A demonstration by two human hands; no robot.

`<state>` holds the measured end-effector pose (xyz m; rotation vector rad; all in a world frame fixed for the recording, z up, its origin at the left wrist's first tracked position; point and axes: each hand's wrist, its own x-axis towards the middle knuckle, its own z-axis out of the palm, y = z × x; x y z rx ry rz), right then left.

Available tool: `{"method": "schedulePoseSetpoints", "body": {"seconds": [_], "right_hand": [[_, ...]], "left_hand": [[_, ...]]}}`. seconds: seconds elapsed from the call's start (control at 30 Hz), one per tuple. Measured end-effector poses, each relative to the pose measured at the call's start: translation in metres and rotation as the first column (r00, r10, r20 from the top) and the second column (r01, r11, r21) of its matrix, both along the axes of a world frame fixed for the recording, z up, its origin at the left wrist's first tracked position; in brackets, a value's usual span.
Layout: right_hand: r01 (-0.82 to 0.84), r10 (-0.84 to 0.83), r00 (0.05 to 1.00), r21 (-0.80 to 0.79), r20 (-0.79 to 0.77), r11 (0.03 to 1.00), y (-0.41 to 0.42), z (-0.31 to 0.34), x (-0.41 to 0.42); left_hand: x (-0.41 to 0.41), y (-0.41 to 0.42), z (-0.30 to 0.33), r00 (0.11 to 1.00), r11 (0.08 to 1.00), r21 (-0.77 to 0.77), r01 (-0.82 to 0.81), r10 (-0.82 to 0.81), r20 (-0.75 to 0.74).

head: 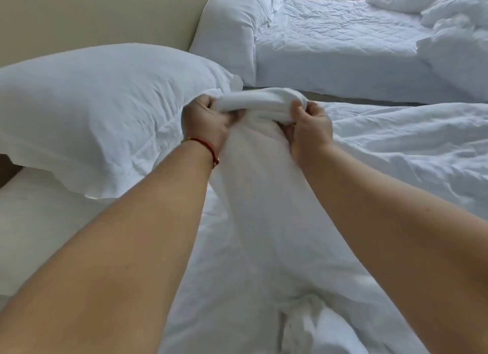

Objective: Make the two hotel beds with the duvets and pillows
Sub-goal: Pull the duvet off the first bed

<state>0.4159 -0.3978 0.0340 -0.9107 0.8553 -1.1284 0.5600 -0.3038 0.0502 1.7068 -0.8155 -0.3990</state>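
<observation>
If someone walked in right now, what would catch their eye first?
Both hands, left hand and right hand, gripping a bunched fold of the white duvet at the centre. A plump pillow lies left of them, and the far bed at upper right shows bare quilted mattress with crumpled bedding.

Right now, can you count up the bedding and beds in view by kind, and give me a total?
Beds: 2, near bed and far bed
Pillows: 2, near pillow and far pillow
Duvets: 2, gripped duvet and rumpled duvet
Hands: 2, left hand and right hand
Total: 8
</observation>
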Motion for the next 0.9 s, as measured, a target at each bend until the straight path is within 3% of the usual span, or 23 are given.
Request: {"method": "schedulePoseSetpoints", "body": {"seconds": [0.03,0.07,0.13,0.17,0.23,0.3,0.37,0.4,0.43,0.5,0.63,0.7,0.8,0.83,0.9], "right_hand": [[0.000,0.002,0.999,-0.032,0.054,0.999,-0.009,0.010,0.003],[-0.013,0.013,1.000,-0.078,0.002,0.997,-0.014,0.014,0.003],[-0.086,0.026,0.957,-0.197,-0.289,0.977,-0.016,0.002,-0.005],[-0.143,-0.004,0.874,-0.265,-0.486,0.953,-0.013,-0.011,-0.012],[-0.332,-0.061,0.603,-0.320,-0.795,0.887,0.004,-0.039,-0.030],[-0.481,-0.065,0.267,-0.191,-0.962,0.856,0.030,-0.069,-0.049],[-0.521,0.009,-0.088,0.054,-0.996,0.852,0.056,-0.101,-0.067],[-0.494,0.051,-0.214,0.154,-0.975,0.856,0.067,-0.117,-0.076],[-0.451,0.107,-0.280,0.229,-0.954,0.863,0.074,-0.130,-0.085],[-0.397,0.180,-0.241,0.267,-0.954,0.878,0.078,-0.148,-0.099],[-0.409,0.248,0.084,0.193,-0.965,0.892,0.065,-0.143,-0.102],[-0.333,0.113,0.218,0.035,-0.969,0.942,0.046,-0.121,-0.095],[-0.088,-0.126,0.398,-0.175,-0.909,0.981,0.012,-0.081,-0.091],[-0.069,-0.155,0.418,-0.201,-0.895,0.977,0.003,-0.071,-0.090],[-0.137,-0.121,0.429,-0.197,-0.895,0.971,0.000,-0.060,-0.088]], "left_hand": [[0.002,-0.011,0.016,0.999,0.999,-0.022,0.030,-0.030,0.028],[0.004,-0.017,0.025,0.997,0.997,-0.016,0.075,-0.074,0.024],[0.007,-0.013,0.013,0.986,0.988,0.025,0.151,-0.149,-0.070],[0.008,-0.006,-0.008,0.978,0.984,0.061,0.169,-0.159,-0.137],[-0.001,0.021,-0.061,0.966,0.970,0.180,0.164,-0.122,-0.226],[-0.023,0.051,-0.117,0.933,0.947,0.260,0.187,-0.088,-0.350],[-0.058,0.080,-0.168,0.889,0.884,0.400,0.243,-0.038,-0.456],[-0.077,0.092,-0.191,0.870,0.820,0.506,0.267,0.021,-0.493],[-0.096,0.100,-0.210,0.856,0.755,0.584,0.299,0.058,-0.513],[-0.136,0.109,-0.228,0.849,0.695,0.643,0.322,0.089,-0.520],[-0.154,0.111,-0.217,0.869,0.755,0.616,0.224,0.131,-0.477],[-0.123,0.108,-0.195,0.865,0.837,0.536,0.108,0.187,-0.467],[-0.045,0.098,-0.159,0.934,0.878,0.474,-0.060,0.216,-0.283],[-0.024,0.097,-0.144,0.942,0.891,0.449,-0.073,0.209,-0.262],[0.000,0.099,-0.124,0.922,0.936,0.351,-0.001,0.137,-0.362]]}}
